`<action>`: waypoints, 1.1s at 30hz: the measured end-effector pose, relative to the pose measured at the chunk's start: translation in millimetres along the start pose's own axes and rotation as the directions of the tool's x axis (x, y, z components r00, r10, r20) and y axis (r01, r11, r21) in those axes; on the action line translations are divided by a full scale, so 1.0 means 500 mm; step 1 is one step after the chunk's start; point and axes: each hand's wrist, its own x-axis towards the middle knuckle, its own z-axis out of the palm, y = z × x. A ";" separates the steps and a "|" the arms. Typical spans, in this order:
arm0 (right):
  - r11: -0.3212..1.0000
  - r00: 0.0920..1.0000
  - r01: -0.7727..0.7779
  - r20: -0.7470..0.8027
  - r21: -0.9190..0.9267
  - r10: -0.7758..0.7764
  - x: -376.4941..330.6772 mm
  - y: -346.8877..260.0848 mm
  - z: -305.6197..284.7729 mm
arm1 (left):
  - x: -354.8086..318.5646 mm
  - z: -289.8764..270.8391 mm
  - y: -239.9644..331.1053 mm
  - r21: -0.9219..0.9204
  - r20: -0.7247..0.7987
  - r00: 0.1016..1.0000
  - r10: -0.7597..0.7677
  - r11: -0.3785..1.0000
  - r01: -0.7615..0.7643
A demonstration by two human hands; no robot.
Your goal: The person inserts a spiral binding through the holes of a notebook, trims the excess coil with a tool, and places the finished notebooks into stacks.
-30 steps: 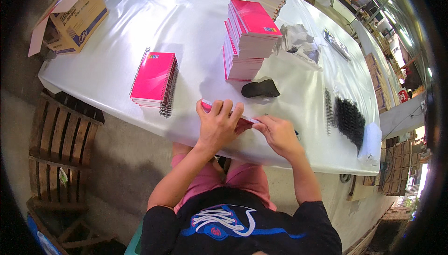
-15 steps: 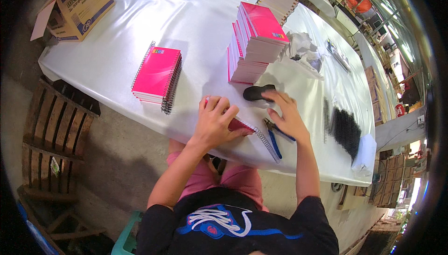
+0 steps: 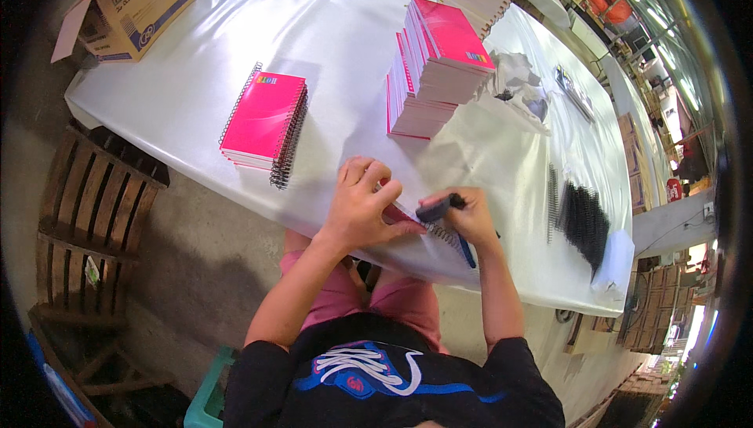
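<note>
While the left hand (image 3: 357,207) gripped a notebook (image 3: 397,215) near the desk edge (image 3: 227,192), the right hand (image 3: 474,216) held a black pad (image 3: 435,209); clear space lay beside an open carton (image 3: 147,11).

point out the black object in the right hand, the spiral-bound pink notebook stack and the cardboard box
Black object (image 3: 434,209): head view, its broad end.
Pink notebook stack (image 3: 265,118): head view, the top cover.
Cardboard box (image 3: 143,17): head view, its printed side panel.
</note>
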 end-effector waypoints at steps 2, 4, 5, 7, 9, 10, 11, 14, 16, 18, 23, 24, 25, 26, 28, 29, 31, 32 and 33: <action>0.917 0.933 0.350 0.019 0.191 -0.360 -0.004 0.007 -0.019 | 0.000 -0.001 0.004 -0.003 -0.023 1.000 -0.021 1.000 0.021; 0.902 0.900 0.416 0.086 0.118 -0.426 -0.006 -0.008 -0.015 | 0.005 0.002 -0.001 -0.024 -0.004 0.999 -0.035 0.999 0.035; 0.891 0.884 0.448 0.110 0.079 -0.454 -0.012 -0.015 -0.011 | 0.008 0.004 -0.001 -0.042 0.009 0.999 -0.034 0.999 0.035; 0.974 0.974 0.225 -0.024 -0.035 -0.226 0.003 0.007 -0.008 | 0.003 0.003 0.008 -0.060 0.006 0.999 -0.048 0.997 0.049; 0.951 0.950 0.310 -0.030 -0.018 -0.310 0.008 -0.012 -0.012 | 0.010 0.004 0.005 -0.071 -0.007 0.998 -0.055 0.996 0.054; 0.902 0.902 0.431 0.043 0.000 -0.430 0.003 -0.029 -0.010 | 0.016 0.006 0.001 -0.082 -0.007 0.999 -0.050 0.995 0.049; 0.845 0.839 0.534 0.100 0.035 -0.534 -0.009 -0.036 -0.002 | 0.016 0.006 0.001 -0.098 0.011 0.999 -0.041 0.994 0.042; 0.982 0.985 0.063 -0.148 -0.176 -0.089 0.043 -0.013 -0.010 | 0.026 0.014 0.003 -0.100 -0.065 0.996 -0.054 0.994 0.047; 0.912 0.919 0.391 -0.112 0.121 -0.379 0.011 -0.018 -0.013 | 0.028 0.026 0.001 -0.188 -0.051 0.992 -0.119 0.976 0.107; 0.898 0.907 0.420 0.026 -0.129 -0.420 0.000 -0.049 0.002 | 0.019 0.025 -0.001 -0.235 -0.024 0.986 -0.165 0.960 0.155; 0.928 0.927 0.363 -0.073 -0.079 -0.368 0.015 -0.040 0.010 | 0.010 0.040 -0.019 -0.354 -0.028 0.964 -0.263 0.905 0.237; 0.864 0.864 0.503 -0.019 -0.022 -0.504 0.010 -0.048 0.022 | 0.007 0.040 -0.025 -0.341 -0.044 0.963 -0.266 0.910 0.236; 0.873 0.915 0.383 -0.004 -0.302 -0.403 0.027 -0.054 0.024 | 0.005 0.041 -0.030 -0.327 -0.061 0.961 -0.269 0.915 0.235; 0.911 0.944 0.283 -0.081 -0.301 -0.320 0.033 -0.056 0.018 | 0.010 0.043 -0.028 -0.330 -0.078 0.962 -0.262 0.917 0.223; 0.959 0.963 0.078 -0.230 -0.272 -0.143 0.044 -0.047 -0.001 | 0.006 0.052 -0.029 -0.370 -0.065 0.965 -0.255 0.904 0.214; 0.955 0.950 0.293 -0.131 0.056 -0.284 0.031 -0.046 0.001 | 0.002 0.054 -0.033 -0.378 -0.065 0.962 -0.264 0.899 0.221; 0.894 0.895 0.444 -0.011 -0.065 -0.445 0.038 -0.062 0.020 | 0.001 0.056 -0.050 -0.413 -0.059 0.940 -0.337 0.865 0.284; 0.861 0.928 0.347 0.002 -0.373 -0.373 0.045 -0.066 0.016 | 0.002 0.061 -0.049 -0.448 -0.035 0.932 -0.362 0.839 0.309; 0.905 0.948 0.278 -0.063 -0.321 -0.313 0.047 -0.065 0.012 | 0.002 0.063 -0.046 -0.490 -0.034 0.925 -0.379 0.813 0.315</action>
